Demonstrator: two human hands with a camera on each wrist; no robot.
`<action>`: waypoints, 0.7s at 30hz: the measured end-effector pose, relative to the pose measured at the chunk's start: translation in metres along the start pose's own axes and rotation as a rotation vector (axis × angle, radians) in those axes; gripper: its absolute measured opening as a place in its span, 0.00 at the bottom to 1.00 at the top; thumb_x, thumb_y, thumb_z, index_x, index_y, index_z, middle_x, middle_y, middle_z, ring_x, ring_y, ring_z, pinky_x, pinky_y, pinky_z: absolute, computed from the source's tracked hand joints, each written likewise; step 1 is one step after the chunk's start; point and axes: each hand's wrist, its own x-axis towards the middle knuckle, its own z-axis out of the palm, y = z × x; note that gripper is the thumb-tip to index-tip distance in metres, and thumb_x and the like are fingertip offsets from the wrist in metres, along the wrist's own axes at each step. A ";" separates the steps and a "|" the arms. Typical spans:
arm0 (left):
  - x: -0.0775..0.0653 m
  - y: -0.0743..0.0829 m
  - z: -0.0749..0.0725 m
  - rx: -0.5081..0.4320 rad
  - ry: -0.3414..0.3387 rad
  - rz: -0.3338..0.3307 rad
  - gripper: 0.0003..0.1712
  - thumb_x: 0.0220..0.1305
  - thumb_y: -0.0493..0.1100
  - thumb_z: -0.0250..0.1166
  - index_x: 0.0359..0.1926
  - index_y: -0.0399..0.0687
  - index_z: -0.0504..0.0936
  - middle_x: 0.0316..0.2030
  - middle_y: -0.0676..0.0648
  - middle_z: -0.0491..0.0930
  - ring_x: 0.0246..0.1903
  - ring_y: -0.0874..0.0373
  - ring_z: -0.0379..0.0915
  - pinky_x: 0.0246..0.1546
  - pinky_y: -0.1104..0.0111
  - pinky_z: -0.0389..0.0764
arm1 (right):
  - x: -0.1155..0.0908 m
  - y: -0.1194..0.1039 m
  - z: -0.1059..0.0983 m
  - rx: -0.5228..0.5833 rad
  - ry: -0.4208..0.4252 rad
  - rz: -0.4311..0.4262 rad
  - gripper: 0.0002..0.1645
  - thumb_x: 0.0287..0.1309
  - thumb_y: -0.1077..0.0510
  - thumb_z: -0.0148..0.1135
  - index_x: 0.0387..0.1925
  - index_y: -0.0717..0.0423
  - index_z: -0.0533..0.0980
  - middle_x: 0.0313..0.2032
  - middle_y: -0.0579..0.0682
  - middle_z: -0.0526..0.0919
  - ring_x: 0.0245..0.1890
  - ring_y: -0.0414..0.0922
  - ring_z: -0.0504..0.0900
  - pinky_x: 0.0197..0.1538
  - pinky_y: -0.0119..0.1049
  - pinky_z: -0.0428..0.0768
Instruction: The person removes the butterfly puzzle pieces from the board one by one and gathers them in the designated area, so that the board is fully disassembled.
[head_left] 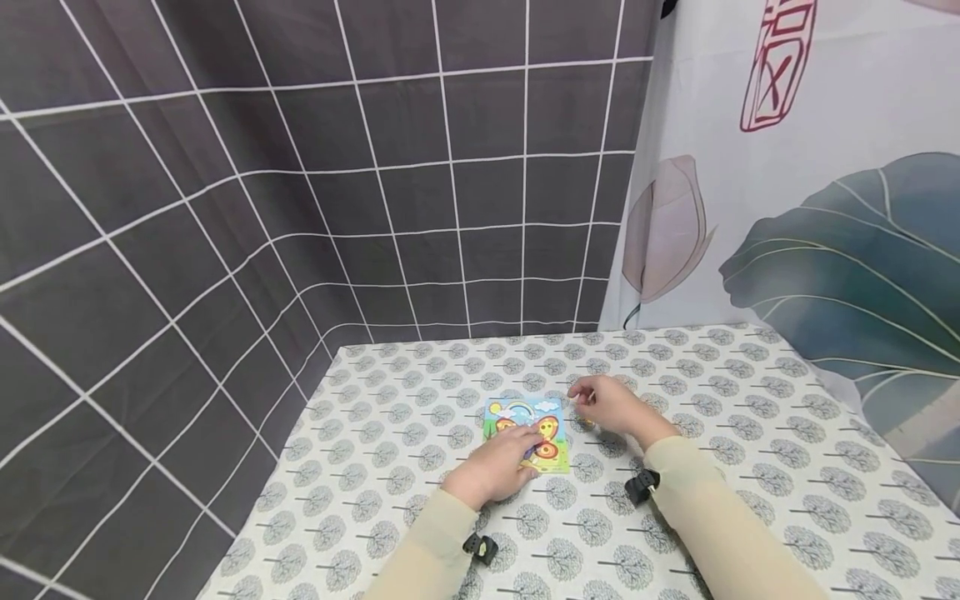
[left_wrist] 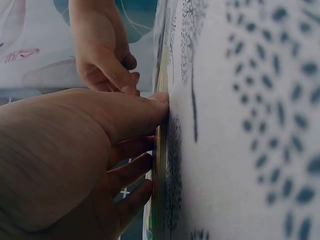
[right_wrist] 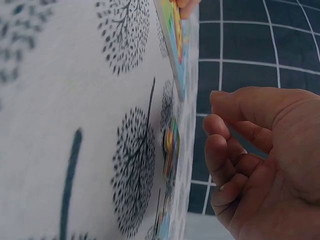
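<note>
A square puzzle board (head_left: 549, 428) with a butterfly, rainbow and sun lies flat on the tablecloth. Across its lower left part rests my left hand (head_left: 495, 462), fingers spread over the picture. In the left wrist view the left thumb (left_wrist: 159, 104) touches the board's edge. My right hand (head_left: 606, 403) hovers just right of the board, apart from it. Its fingers are loosely bent, and nothing shows between thumb and fingertips in the right wrist view. Below that hand lies a small coloured piece (right_wrist: 170, 152), partly hidden by it in the head view.
A pale tablecloth (head_left: 420, 400) printed with grey trees covers the table. Another colourful piece (right_wrist: 163, 222) lies farther along in the right wrist view. Behind hangs a dark curtain (head_left: 405, 200) with a white grid; a floral cloth (head_left: 690, 275) hangs at right.
</note>
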 end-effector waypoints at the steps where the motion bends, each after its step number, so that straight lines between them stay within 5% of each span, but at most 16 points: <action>1: 0.000 0.000 0.000 -0.001 0.004 0.003 0.34 0.73 0.50 0.66 0.76 0.52 0.70 0.76 0.50 0.66 0.76 0.53 0.60 0.77 0.58 0.63 | 0.002 -0.003 0.001 -0.010 -0.012 -0.006 0.13 0.60 0.67 0.68 0.47 0.59 0.83 0.33 0.47 0.80 0.29 0.43 0.78 0.33 0.35 0.83; 21: 0.000 0.000 -0.002 -0.015 0.015 0.011 0.33 0.73 0.49 0.67 0.75 0.50 0.72 0.74 0.49 0.69 0.74 0.54 0.62 0.76 0.60 0.65 | 0.028 -0.018 0.023 -0.163 -0.116 0.042 0.15 0.54 0.63 0.77 0.45 0.56 0.85 0.30 0.47 0.78 0.30 0.43 0.76 0.38 0.38 0.80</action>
